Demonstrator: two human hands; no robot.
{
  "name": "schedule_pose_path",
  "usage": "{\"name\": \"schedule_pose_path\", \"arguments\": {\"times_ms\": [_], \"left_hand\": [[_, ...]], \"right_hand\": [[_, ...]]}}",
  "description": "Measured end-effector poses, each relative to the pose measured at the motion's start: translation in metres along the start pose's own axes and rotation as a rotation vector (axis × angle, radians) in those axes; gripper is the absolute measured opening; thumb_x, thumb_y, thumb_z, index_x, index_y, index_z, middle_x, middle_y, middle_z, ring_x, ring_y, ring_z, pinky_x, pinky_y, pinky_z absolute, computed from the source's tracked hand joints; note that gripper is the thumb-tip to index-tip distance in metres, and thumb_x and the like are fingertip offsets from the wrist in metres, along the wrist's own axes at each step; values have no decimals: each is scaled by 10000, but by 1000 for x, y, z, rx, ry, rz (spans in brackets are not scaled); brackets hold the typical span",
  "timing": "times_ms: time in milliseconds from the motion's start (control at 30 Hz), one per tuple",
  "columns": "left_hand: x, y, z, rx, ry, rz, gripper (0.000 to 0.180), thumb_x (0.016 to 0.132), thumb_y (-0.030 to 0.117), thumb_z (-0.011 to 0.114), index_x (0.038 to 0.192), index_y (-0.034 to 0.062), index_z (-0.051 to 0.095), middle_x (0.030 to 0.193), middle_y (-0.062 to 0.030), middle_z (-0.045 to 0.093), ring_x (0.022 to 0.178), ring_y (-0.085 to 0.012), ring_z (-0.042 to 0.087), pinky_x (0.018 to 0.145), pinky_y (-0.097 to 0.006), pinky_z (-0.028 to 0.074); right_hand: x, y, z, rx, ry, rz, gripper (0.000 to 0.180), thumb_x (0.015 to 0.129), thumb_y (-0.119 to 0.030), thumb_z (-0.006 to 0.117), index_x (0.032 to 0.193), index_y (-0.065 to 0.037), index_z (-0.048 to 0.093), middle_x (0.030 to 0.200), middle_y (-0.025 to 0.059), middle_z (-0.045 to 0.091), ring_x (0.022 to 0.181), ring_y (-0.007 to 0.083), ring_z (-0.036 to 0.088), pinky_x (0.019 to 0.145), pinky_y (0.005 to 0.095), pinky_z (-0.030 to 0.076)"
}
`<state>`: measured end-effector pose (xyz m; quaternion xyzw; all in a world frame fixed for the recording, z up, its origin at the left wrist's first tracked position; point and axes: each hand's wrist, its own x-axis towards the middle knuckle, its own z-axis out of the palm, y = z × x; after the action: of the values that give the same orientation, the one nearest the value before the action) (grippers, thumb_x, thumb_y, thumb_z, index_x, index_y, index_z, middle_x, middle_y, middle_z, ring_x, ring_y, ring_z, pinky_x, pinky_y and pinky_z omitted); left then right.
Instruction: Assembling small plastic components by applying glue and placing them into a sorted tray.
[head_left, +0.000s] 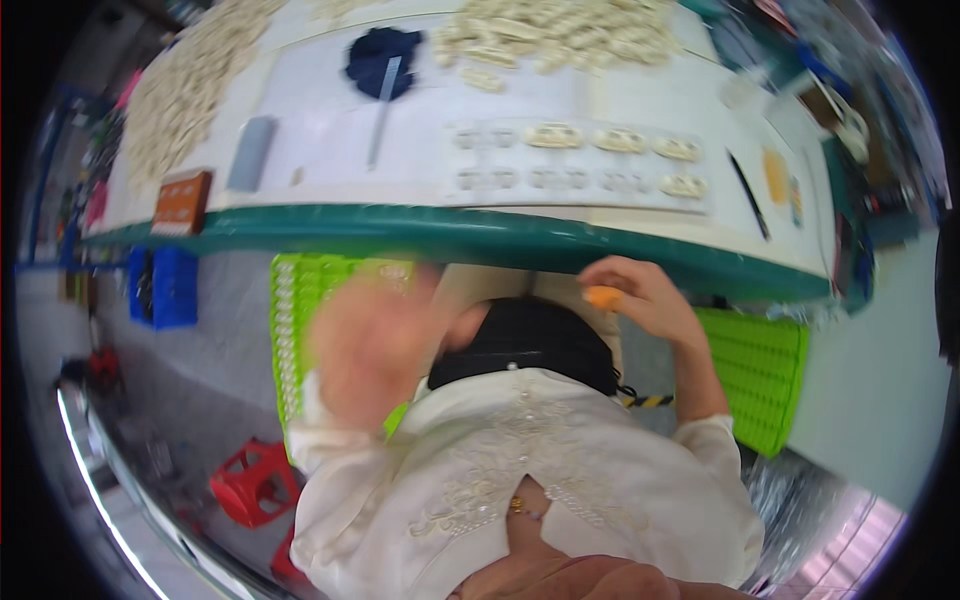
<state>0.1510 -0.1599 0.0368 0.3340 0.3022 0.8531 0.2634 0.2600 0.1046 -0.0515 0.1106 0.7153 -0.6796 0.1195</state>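
Observation:
My left hand (375, 335) is smeared by motion over the green crate on the left, so its fingers and anything in them are unclear. Close to the table's front edge, my right hand (645, 300) is curled with a small orange piece (603, 297) at its fingertips; the piece's kind is not clear. On the table above the hands lies a white fixture board (580, 190) with two rows of recesses. Several cream plastic parts (553, 136) sit in its upper row and at the right end of its lower row.
Piles of cream parts (560, 30) cover the table's far side. A dark blue cloth (383, 60), grey block (251, 155), brown block (182, 203) and black pen-like stick (748, 195) lie nearer. Green crates (750, 370) stand below; a red stool (255, 485) is at lower left.

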Motion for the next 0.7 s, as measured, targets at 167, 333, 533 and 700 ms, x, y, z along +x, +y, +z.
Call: {"name": "schedule_pose_path", "arguments": {"times_ms": [167, 333, 533, 700], "left_hand": [[25, -33, -4, 47, 345, -257, 622, 783, -148, 524, 1343, 45, 332, 1319, -178, 406, 1195, -310, 472, 952, -364, 453], [34, -31, -4, -1, 343, -400, 659, 766, -162, 510, 1361, 47, 317, 1300, -189, 430, 1171, -316, 504, 932, -321, 467], [41, -38, -3, -26, 286, -416, 685, 765, -153, 526, 1376, 44, 286, 1234, -175, 479, 1101, -292, 557, 893, -300, 486], [45, -47, 1, 33, 263, -449, 699, 763, -136, 556, 1379, 33, 274, 1137, -135, 506, 999, -237, 602, 814, -267, 496]], "right_hand": [[-15, -11, -12, -150, 22, -20, 210, 823, -63, 611, 1025, -5, 604, 866, 37, 638, 783, 68, 575, 712, 225, 462], [-17, -14, -21, -162, 77, -110, 208, 823, -59, 616, 1022, -2, 605, 851, 31, 631, 751, 68, 565, 694, 214, 453], [-28, -19, -44, -52, 306, -186, 201, 833, -17, 589, 1033, 10, 599, 863, 40, 620, 759, 69, 557, 687, 204, 453], [-32, -13, -47, -9, 334, -209, 200, 832, -10, 591, 1030, 13, 596, 858, 39, 619, 760, 71, 562, 682, 204, 458]]}}
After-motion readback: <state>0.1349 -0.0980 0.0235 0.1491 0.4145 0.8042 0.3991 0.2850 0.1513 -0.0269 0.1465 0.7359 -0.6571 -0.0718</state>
